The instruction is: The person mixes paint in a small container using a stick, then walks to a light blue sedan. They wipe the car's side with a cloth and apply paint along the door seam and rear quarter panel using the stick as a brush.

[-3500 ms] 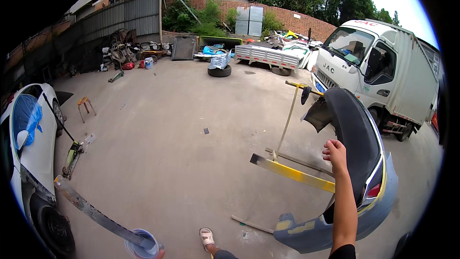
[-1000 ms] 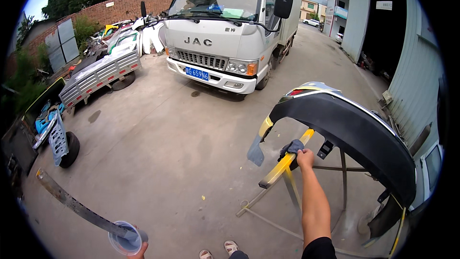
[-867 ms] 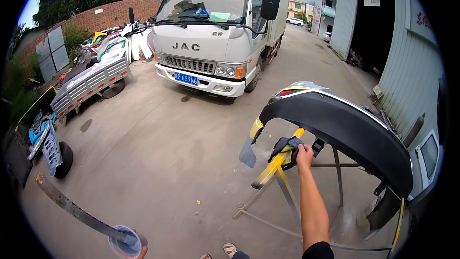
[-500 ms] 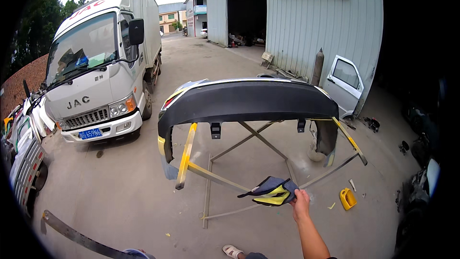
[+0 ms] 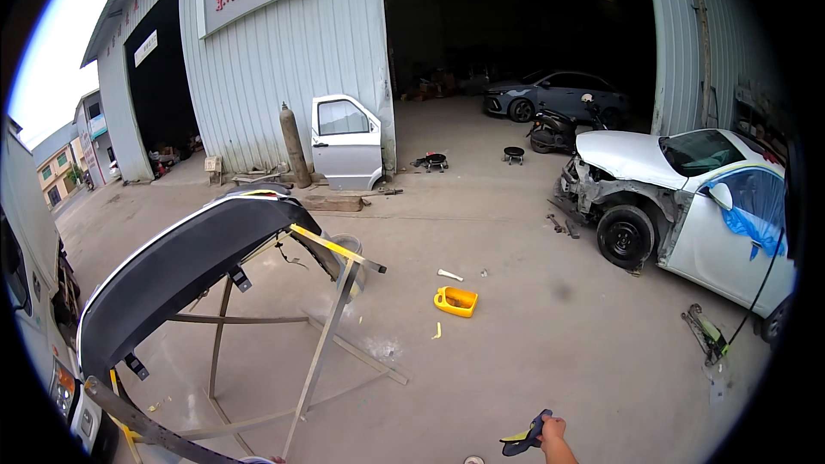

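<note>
My right hand (image 5: 553, 431) is at the lower edge, right of the middle, its fingers closed on a grey and yellow cloth (image 5: 526, 436) with dark edging. The cloth hangs bunched to the left of the fingers, above the concrete. My left hand does not show. A long dark curved strip (image 5: 155, 430) crosses the lower left corner, with a bit of pale blue rim at its lower end; what holds the strip is hidden. Behind it, a black and white car bumper (image 5: 198, 262) rests on a metal stand (image 5: 322, 344) with yellow-taped arms.
A cut yellow jug (image 5: 455, 302) lies on the floor ahead. At the right stands a white car (image 5: 662, 180) with its front stripped, near a green floor jack (image 5: 710, 333). A silver car door (image 5: 346, 142) and a gas cylinder (image 5: 295, 146) lean by the wall. A truck (image 5: 30, 292) is at far left.
My view has swung right, so the bumper and stand shift left and the white car appears. The cloth stays in my right hand, now lower in view. The dark strip keeps its place in the picture.
</note>
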Demonstrator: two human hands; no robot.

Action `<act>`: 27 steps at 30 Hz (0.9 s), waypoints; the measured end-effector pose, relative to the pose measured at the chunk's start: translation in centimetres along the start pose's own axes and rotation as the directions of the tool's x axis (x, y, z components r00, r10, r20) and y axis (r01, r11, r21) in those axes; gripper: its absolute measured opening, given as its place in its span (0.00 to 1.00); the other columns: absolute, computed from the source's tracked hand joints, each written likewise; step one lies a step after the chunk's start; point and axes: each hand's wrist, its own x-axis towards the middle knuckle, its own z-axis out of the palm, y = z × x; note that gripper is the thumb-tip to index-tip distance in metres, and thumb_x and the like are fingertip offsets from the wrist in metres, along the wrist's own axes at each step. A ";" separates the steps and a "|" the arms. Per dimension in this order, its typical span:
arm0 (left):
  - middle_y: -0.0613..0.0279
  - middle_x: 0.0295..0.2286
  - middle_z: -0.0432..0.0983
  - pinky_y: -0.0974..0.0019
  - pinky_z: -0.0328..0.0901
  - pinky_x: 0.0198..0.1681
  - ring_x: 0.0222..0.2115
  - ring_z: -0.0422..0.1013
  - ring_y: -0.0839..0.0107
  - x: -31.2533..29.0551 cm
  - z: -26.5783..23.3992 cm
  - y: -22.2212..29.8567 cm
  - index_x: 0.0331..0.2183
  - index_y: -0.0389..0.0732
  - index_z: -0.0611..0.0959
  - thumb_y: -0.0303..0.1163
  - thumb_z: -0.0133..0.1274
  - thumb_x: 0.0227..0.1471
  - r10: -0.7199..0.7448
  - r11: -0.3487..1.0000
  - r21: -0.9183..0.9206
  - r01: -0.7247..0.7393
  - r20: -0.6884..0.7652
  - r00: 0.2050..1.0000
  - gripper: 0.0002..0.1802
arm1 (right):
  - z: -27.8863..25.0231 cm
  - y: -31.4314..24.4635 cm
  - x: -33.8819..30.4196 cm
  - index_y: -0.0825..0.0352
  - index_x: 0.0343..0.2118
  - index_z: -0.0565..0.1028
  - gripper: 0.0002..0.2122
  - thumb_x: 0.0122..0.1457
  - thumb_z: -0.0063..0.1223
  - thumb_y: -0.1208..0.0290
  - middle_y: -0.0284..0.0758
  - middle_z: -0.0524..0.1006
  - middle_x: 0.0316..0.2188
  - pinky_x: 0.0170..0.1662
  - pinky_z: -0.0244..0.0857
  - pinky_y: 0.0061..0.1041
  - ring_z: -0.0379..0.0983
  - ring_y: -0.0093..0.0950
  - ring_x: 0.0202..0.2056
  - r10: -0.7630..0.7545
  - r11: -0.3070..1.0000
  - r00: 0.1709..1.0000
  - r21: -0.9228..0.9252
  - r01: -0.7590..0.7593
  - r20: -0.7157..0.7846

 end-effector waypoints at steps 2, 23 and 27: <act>0.58 0.43 0.74 0.43 0.58 0.54 0.46 0.68 0.59 5.7 0.5 -8.6 0.46 0.44 0.76 0.57 0.53 0.46 -0.127 0.979 0.164 0.117 0.051 0.991 0.32 | -2.8 -1.0 5.2 0.66 0.41 0.62 0.13 0.54 0.50 0.74 0.41 0.73 0.35 0.27 0.71 0.38 0.74 0.35 0.31 0.056 0.997 0.998 0.050 -0.057 0.023; 0.58 0.46 0.70 0.63 0.62 0.53 0.47 0.68 0.70 61.7 -8.5 -64.6 0.52 0.37 0.67 0.30 0.73 0.28 -0.561 -0.022 0.995 -0.102 0.072 0.825 0.47 | -2.1 -20.8 39.4 0.69 0.30 0.78 0.11 0.58 0.49 0.66 0.36 0.76 0.25 0.24 0.64 0.29 0.71 0.28 0.25 0.123 0.992 0.955 0.048 -0.114 -0.270; 0.58 0.49 0.68 0.65 0.59 0.55 0.50 0.66 0.70 70.9 -8.6 -72.6 0.54 0.35 0.64 0.32 0.72 0.31 -0.611 -0.067 0.980 -0.185 0.106 0.784 0.49 | -2.0 -22.2 44.1 0.69 0.30 0.78 0.11 0.57 0.50 0.66 0.36 0.76 0.25 0.24 0.64 0.29 0.71 0.28 0.25 0.273 0.956 0.920 -0.030 -0.293 -0.280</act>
